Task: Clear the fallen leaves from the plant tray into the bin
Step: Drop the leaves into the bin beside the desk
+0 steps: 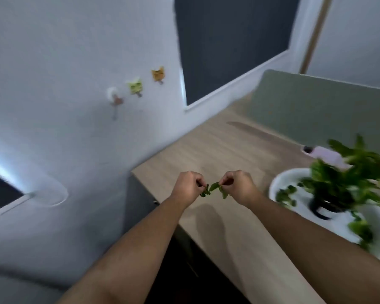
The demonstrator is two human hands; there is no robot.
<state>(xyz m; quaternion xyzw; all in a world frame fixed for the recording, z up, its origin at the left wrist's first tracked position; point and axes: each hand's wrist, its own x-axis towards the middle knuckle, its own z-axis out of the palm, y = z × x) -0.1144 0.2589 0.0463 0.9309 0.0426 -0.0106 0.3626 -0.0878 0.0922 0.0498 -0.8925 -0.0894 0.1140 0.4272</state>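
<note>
My left hand (188,187) and my right hand (237,185) are held close together above the left end of the wooden desk (219,145). Both pinch small green leaves (213,187) that hang between the fingertips. To the right stands the white plant tray (283,178) with a green potted plant (342,183) in a dark pot. Several fallen leaves (286,195) lie on the tray's left part. No bin is in view. The picture is blurred by motion.
A grey-green partition (316,110) stands along the desk's far side, and a pale pink object (325,153) lies behind the plant. Left of the desk is a white wall with three small hooks (136,87). The dark space below the desk edge is unclear.
</note>
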